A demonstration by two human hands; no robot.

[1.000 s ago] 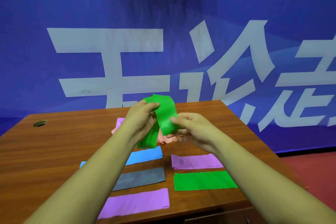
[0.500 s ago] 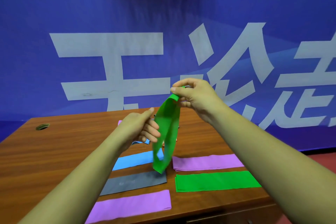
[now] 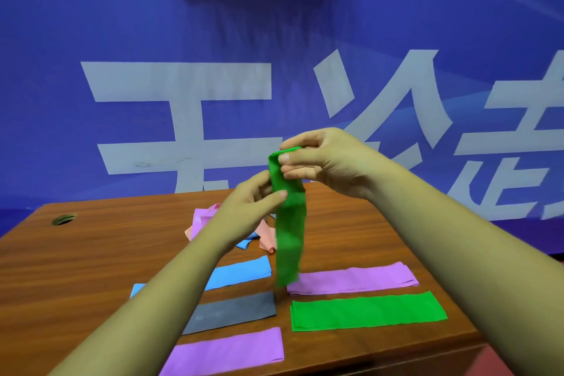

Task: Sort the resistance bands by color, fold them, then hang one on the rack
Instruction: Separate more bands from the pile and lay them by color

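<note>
Head view: left hand [image 3: 244, 210] and right hand [image 3: 323, 162] pinch hanging green band [image 3: 290, 229], whose tail overlaps the right purple band [image 3: 357, 279].

Laid flat on a wooden table [image 3: 91, 253]: a folded blue band [image 3: 241, 274], grey band [image 3: 235, 311], two purple bands [image 3: 225, 351] and a folded green band [image 3: 366, 314]. Loose bands [image 3: 201, 220] are heaped behind them.

The left hand [image 3: 250, 204] has risen to pinch the hanging green band [image 3: 288, 232] just below the right hand [image 3: 323, 162].

Hanging green band [image 3: 289, 232]: blurry tip
</note>
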